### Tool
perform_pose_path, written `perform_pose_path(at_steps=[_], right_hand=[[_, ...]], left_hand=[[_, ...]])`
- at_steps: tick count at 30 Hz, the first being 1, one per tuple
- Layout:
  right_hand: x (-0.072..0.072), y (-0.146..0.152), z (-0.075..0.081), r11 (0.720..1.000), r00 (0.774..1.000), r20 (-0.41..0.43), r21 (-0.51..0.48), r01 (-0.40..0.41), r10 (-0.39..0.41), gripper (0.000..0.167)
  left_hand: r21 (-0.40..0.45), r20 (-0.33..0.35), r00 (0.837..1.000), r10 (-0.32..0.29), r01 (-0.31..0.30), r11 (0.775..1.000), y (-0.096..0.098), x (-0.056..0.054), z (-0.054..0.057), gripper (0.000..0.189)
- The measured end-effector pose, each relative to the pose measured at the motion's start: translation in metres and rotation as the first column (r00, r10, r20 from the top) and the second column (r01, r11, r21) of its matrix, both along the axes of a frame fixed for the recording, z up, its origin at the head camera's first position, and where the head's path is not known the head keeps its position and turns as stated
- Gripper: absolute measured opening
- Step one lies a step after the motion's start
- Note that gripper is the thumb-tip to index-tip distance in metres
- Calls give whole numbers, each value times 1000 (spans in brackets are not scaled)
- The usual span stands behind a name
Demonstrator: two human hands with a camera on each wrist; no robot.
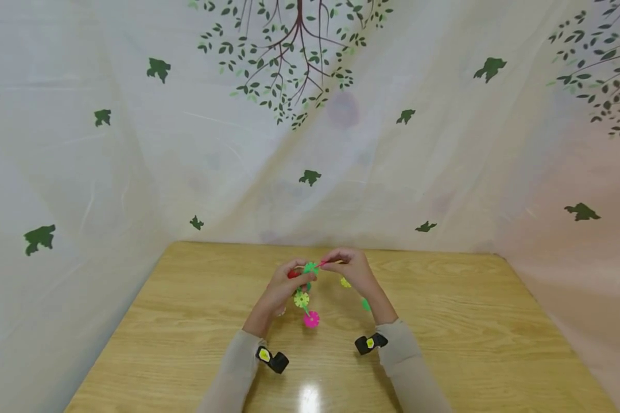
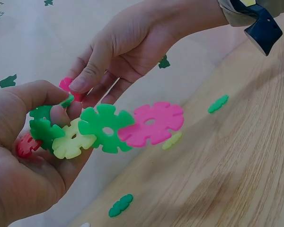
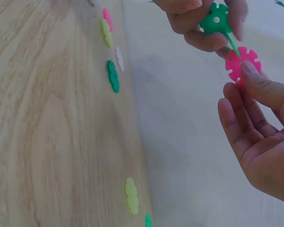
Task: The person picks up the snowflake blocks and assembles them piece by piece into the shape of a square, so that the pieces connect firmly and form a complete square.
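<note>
My left hand (image 1: 279,288) holds a chain of slotted plastic flower discs above the table. In the left wrist view a red disc (image 2: 26,146) is near the palm, followed by green ones, a yellow disc (image 2: 75,144), a bright green disc (image 2: 90,126) and a pink disc (image 2: 165,124) at the free end. Between thumb and fingers, my right hand (image 1: 355,274) pinches another pink disc (image 3: 233,68). Its edge meets a green piece at the left hand's fingertips; how deep the slots engage cannot be made out. Fingers partly cover the chain.
Loose discs lie on the wooden table (image 1: 186,332): a yellow one (image 1: 345,282) and a green one (image 1: 365,304) by the right forearm. More appear in the right wrist view, including a dark green disc (image 3: 112,76) and a white one (image 3: 119,58). A printed curtain (image 1: 237,189) stands behind the table.
</note>
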State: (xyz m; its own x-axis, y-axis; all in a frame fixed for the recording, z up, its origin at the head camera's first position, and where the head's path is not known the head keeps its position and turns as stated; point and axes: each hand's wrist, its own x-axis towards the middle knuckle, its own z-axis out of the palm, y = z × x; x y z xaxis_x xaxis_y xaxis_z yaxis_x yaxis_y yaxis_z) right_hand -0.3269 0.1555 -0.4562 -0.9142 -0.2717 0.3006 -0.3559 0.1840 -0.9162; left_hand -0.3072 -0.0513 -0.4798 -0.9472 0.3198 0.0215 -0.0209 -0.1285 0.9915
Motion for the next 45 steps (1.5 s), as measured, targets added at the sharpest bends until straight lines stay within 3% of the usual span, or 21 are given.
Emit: perform_pose_path(at_steps=[11, 16, 22, 28, 36, 41, 45], right_hand=[[-1, -8, 6, 992, 999, -10, 121, 32, -31, 20], [-2, -6, 10, 985, 1000, -10, 171, -1, 3, 20], [-5, 5, 16, 965, 999, -31, 262, -23, 33, 21], [-11, 29, 15, 914, 995, -80, 406, -16, 53, 18], [-24, 64, -9, 819, 987, 36, 554, -152, 158, 19], [-25, 63, -22, 804, 990, 72, 579, -139, 120, 24], [-25, 56, -23, 761, 995, 66, 641, -100, 75, 24]], left_hand=[[-41, 75, 997, 21, -18, 999, 0, -1, 0, 46], [-27, 90, 995, 50, -48, 998, 0, -2, 0, 41], [-9, 86, 995, 42, -42, 999, 0, -2, 1, 39], [-8, 58, 996, 62, -62, 998, 0, -1, 1, 33], [33, 72, 995, 76, -78, 996, 4, -2, -1, 32], [72, 101, 989, 108, -116, 991, 8, 0, -1, 29], [79, 107, 983, 147, -156, 985, 9, 1, -1, 30]])
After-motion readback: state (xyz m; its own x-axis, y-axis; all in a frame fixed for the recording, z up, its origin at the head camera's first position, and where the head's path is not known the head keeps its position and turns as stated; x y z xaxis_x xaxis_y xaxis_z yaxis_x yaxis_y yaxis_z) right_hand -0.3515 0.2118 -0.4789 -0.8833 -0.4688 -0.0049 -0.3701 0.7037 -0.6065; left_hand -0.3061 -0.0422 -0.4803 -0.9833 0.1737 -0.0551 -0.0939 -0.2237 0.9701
